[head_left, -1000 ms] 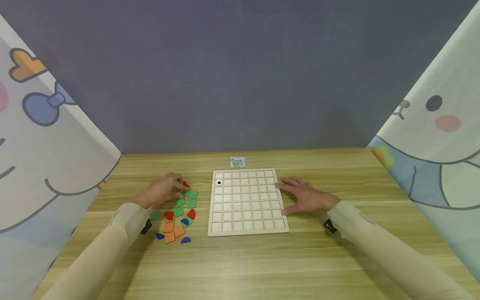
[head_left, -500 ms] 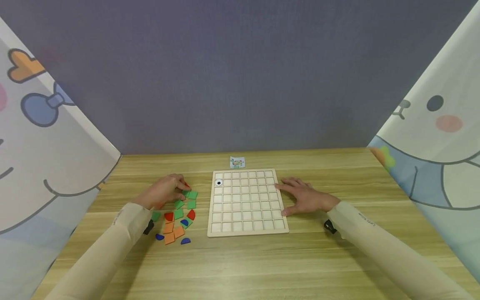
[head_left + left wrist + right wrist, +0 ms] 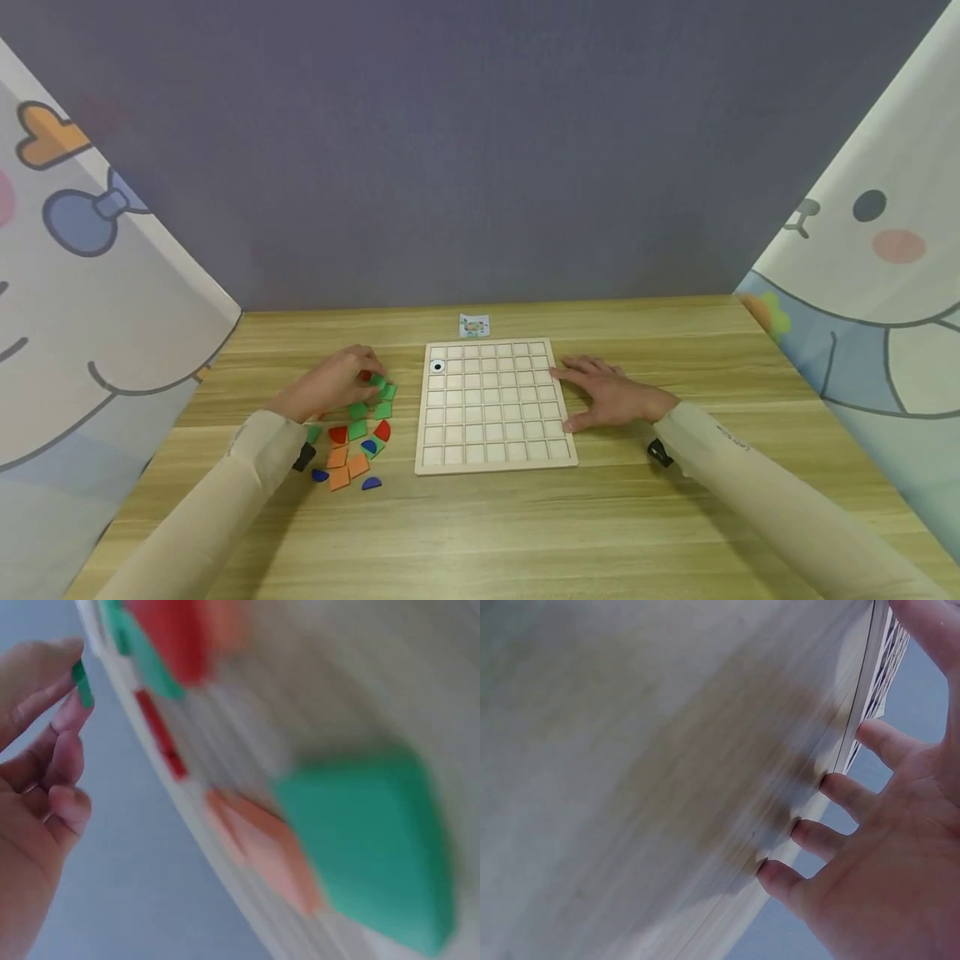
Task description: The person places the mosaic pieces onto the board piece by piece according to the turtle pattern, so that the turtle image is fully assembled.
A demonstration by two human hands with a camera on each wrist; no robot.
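Observation:
My left hand (image 3: 332,387) pinches a small green tile (image 3: 82,685) between thumb and fingertips, over the far end of the scattered pieces. Around it on the table lie green squares (image 3: 357,429), orange squares (image 3: 358,464), red quarter-round pieces (image 3: 382,430) and blue half-round pieces (image 3: 371,483). A square wooden grid board (image 3: 491,470) lies to the right of these, with a white eye tile (image 3: 437,367) in its upper left. With fingers spread, my right hand (image 3: 611,395) touches the board's right edge with thumb and index finger; its other fingertips rest on the table.
A small printed card (image 3: 474,326) lies just beyond the board. Behind the wooden table (image 3: 480,542) rises a dark grey panel (image 3: 480,167), and cartoon-printed sheets (image 3: 112,333) hang at both sides. A black wrist strap piece (image 3: 303,457) shows under the left sleeve.
My left hand has shifted slightly right over the far pieces, and a green tile now sits between its fingertips. The right hand and the board have stayed put.

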